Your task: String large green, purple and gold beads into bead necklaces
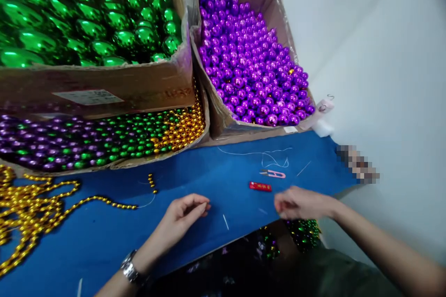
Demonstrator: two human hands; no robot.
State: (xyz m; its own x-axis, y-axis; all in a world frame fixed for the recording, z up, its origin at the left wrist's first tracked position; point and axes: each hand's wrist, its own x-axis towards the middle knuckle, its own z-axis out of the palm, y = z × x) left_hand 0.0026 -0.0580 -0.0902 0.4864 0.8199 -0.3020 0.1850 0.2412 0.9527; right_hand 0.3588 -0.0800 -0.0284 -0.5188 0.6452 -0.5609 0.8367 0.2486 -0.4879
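My left hand (184, 217), with a metal watch (129, 267) on its wrist, is over the blue table surface, thumb and fingertips pinched together. Whatever may be between them is too small to see. Farther right, my right hand (294, 203) is closed with curled fingers, slightly blurred; its contents are hidden. Just beyond it lie a small red packet (260, 187) and pink-handled thread snips (273, 174). A loose white thread (268, 153) curls behind the snips. Left of my left hand, a gold bead string (101, 198) ends in bare thread near a few gold beads (152, 183).
Cardboard boxes along the back hold big green beads (91, 28), purple beads (244, 55) and mixed strands (139, 134). A gold bead pile (31, 209) covers the left. A white wall (376, 55) bounds the right; more bead strands (304, 234) hang below the table edge.
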